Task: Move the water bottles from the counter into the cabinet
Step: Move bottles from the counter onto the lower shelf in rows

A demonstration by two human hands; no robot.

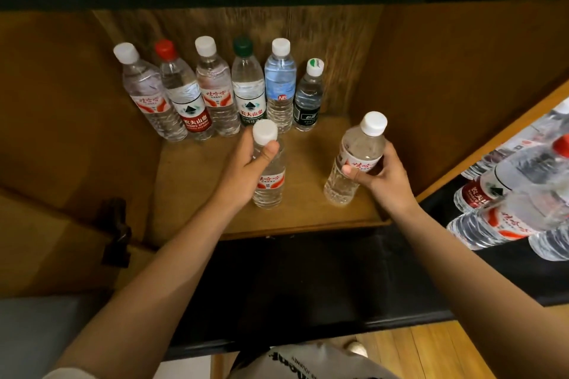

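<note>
Six water bottles [215, 89] stood in a row at the back of the cabinet shelf [197, 194]. Left hand [246, 169] gripped a seventh [268, 175], right hand [378, 172] an eighth [351, 163], both at the shelf front. More bottles [508, 194] lay outside at right; roughly half done, by my estimate.

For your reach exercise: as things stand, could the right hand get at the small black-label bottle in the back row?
Probably not yet: the right hand grips a bottle. The shelf before the black-label bottle is otherwise open.
</note>
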